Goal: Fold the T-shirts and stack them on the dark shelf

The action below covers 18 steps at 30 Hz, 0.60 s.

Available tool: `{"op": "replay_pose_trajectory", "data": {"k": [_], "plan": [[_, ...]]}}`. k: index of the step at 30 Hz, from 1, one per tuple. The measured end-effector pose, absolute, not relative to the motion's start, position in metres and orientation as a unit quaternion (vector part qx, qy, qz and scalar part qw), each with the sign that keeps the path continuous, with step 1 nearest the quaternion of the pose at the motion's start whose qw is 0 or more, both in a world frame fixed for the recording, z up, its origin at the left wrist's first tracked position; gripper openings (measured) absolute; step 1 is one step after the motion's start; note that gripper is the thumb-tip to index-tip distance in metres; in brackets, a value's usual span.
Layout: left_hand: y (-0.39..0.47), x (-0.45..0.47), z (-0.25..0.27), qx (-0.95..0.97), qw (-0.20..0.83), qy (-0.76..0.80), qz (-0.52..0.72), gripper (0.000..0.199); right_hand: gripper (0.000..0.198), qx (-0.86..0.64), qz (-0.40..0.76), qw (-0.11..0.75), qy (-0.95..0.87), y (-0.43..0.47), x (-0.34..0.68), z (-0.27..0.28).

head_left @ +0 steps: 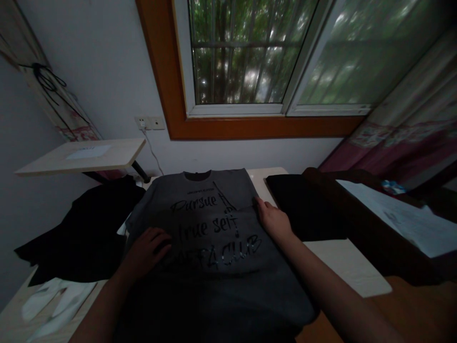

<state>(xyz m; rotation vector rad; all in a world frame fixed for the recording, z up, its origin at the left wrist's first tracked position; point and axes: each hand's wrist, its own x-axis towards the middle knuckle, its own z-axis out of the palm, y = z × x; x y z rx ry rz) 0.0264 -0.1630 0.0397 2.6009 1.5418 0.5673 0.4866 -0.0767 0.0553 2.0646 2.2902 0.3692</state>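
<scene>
A dark grey T-shirt [210, 233] lies spread out with its neckline at the far end. Black lettering reading "Pursue true self" and a tower drawing cover its chest. My left hand [150, 245] rests on the left part of the shirt, its fingers bent a little and the thumb apart. At the shirt's right edge, near the shoulder, my right hand [274, 218] pinches the cloth between thumb and fingers. The shirt's near end is dark and hard to make out.
Black cloth [89, 228] lies in a heap on the left, below a raised wooden shelf [124, 155]. White strips [67, 300] are at the near left. A folded black cloth [303, 205] lies on the right, beside a brown surface with a white sheet [396, 209]. A window [250, 57] is ahead.
</scene>
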Motion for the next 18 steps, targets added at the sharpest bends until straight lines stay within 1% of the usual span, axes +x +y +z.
{"op": "replay_pose_trajectory", "data": {"k": [4,9,13,18], "plan": [[-0.166,0.034,0.046,0.849,0.058,0.496,0.172,0.022,0.044,0.65,0.115,0.021,0.751,-0.078,0.495,0.054],[-0.173,0.045,0.045,0.839,0.115,0.513,0.139,0.014,0.044,0.635,0.108,0.019,0.765,-0.079,0.501,0.055],[-0.175,0.051,0.042,0.819,0.118,0.545,0.135,0.021,0.043,0.644,0.103,0.02,0.758,-0.079,0.502,0.056],[-0.169,0.057,0.051,0.81,0.134,0.567,0.066,0.02,0.043,0.652,0.101,0.027,0.751,-0.079,0.498,0.058]]}}
